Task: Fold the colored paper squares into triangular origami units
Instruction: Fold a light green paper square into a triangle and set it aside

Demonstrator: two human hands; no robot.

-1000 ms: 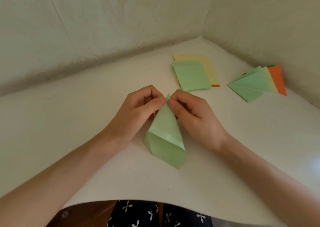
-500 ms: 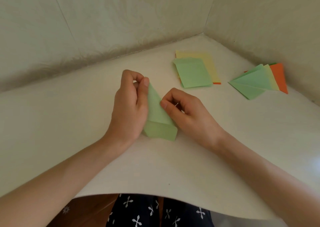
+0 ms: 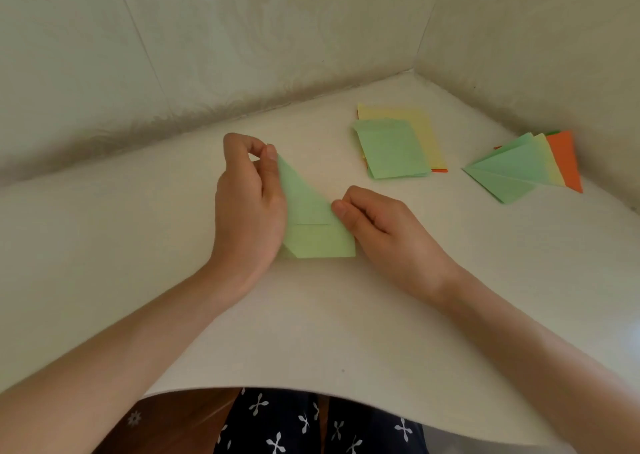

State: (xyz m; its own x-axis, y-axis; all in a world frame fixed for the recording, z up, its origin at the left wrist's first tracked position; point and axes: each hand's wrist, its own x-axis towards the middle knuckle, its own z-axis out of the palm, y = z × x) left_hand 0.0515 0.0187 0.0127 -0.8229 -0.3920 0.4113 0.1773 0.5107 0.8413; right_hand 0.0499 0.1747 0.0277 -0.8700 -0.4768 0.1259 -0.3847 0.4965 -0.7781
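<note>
1. Left hand (image 3: 247, 207): left of centre on the white table (image 3: 311, 315), back of the hand toward the camera. The fingers are curled, and thumb and forefinger pinch the far tip of the green folded paper (image 3: 311, 225).
2. Green folded paper: sits between the two hands, touching both. Its pointed upper part runs from the left hand's pinch down to the right. A horizontal crease crosses it, with a rectangular flap below, nearer the camera. Its left edge is hidden behind the left palm. It cannot be told whether the near edge rests on the table.
3. Right hand (image 3: 377, 225): just right of the paper, fingers curled. The thumb tip sits on the paper's slanted right edge and pinches it there. The fingers below the sheet are hidden.
4. Stack of flat paper squares (image 3: 391, 148): farther away and to the right, well apart from the hands. A green sheet lies on top, with a yellow sheet (image 3: 415, 124) showing behind it and an orange sliver at the near right corner.
5. Pile of finished triangular units (image 3: 519, 166): far right, near the wall corner. They are fanned out, green on top, then yellow, then orange (image 3: 564, 159).
6. Dark patterned cloth (image 3: 311, 426): below the table's near edge.
</note>
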